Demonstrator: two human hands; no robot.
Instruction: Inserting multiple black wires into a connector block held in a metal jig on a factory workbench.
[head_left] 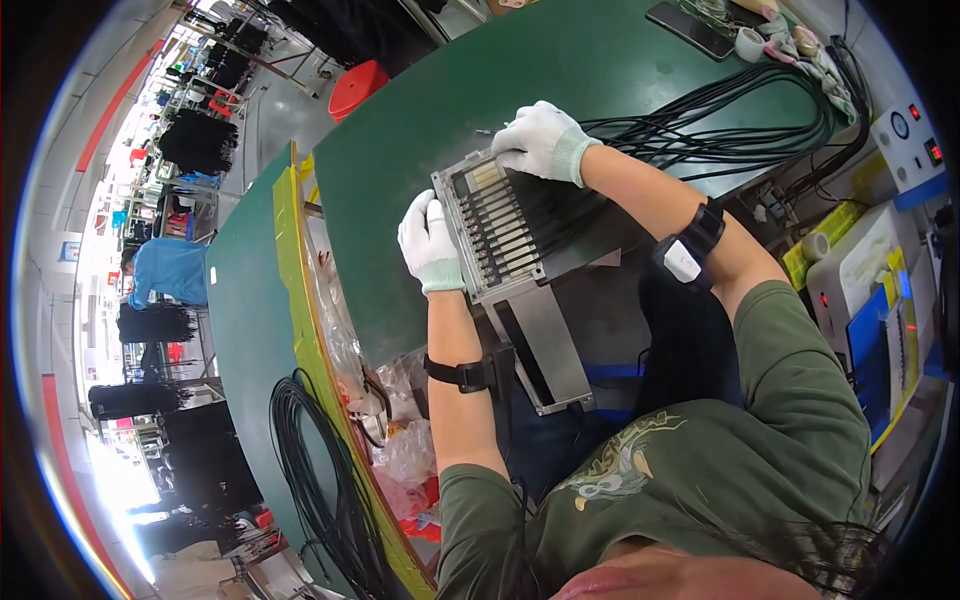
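**Lead:** State the workpiece and its position.

**Inspector:** One rectangular metal frame (510,289), grey and hard-edged, lies near the edge of the green, smooth-topped bench (385,165), between two gloved hands. Inside it, narrow pale bars (513,238) stand side by side; roughly ten, too small for a certain count.

**Lead:** Condition of each grip?

**Inspector:** The left grip (428,238), in white knit with a pale green cuff, lies along the frame's left side; I cannot tell whether it clasps it. The right grip (538,142), gloved alike, has bent fingers at the upper corner; whether they pinch anything is hidden.

**Lead:** Surrounding items?

**Inspector:** Two looped bundles of slim, flexible black cable: one on this bench (715,125), one on the left-hand table (240,345). Also one flat dark phone (690,30) and one red plastic stool (358,88).
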